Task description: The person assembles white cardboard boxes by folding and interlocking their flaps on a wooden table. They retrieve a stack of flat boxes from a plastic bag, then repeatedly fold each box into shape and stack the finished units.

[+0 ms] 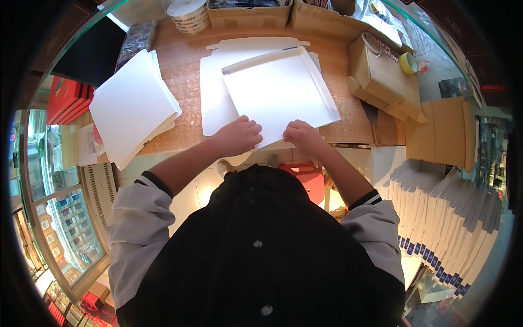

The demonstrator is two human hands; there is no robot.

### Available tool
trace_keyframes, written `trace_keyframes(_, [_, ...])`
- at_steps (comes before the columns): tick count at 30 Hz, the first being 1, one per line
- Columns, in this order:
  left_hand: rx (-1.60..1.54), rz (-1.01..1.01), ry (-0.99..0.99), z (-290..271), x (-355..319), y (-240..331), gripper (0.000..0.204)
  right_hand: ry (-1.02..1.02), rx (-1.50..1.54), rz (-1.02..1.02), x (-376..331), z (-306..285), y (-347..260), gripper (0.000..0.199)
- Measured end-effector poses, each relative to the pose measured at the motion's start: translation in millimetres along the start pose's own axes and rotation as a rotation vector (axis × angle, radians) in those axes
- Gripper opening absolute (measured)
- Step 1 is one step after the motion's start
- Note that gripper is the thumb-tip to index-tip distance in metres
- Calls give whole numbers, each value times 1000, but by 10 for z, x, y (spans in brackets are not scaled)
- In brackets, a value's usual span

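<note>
A white cardboard box blank (280, 87) lies at an angle in front of me, with narrow flaps folded up along its far and right sides. My left hand (240, 135) is closed at its near edge, fingers curled over the card. Close by on the same edge, my right hand (301, 134) is also closed, its fingers bent against the card. Both thumbs are largely hidden. Under this piece are flat white card sheets (211, 90) that stick out at the left and far sides.
A stack of white card sheets (133, 106) overhangs the wooden table's (185, 71) front left edge. Brown cartons (384, 79) stand right, with a yellow tape roll (407, 63) on top. White rolls (188, 15) sit at the back. Many folded white pieces (441, 218) stand in a row at lower right.
</note>
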State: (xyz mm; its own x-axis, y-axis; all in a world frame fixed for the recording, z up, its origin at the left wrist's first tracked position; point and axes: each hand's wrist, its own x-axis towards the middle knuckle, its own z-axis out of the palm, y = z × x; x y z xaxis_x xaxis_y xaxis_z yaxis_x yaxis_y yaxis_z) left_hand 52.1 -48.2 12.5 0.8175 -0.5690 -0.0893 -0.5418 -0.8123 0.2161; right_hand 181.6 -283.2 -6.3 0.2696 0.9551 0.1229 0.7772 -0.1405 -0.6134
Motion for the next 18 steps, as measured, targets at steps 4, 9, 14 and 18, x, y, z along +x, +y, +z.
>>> trace_keyframes(4, [-169,18,84,-180,63,-20,17,-20,18,24,32,-190,-47,9])
trace_keyframes(9, [-238,-19,212,-128,43,-28,21,-23,36,104,17,-237,-35,9])
trace_keyframes(14, [-65,3,409,-175,-56,68,21,-8,58,74,33,-230,-57,7])
trace_keyframes(18, [-34,-165,204,-221,-76,252,19,20,35,63,130,-57,-183,5])
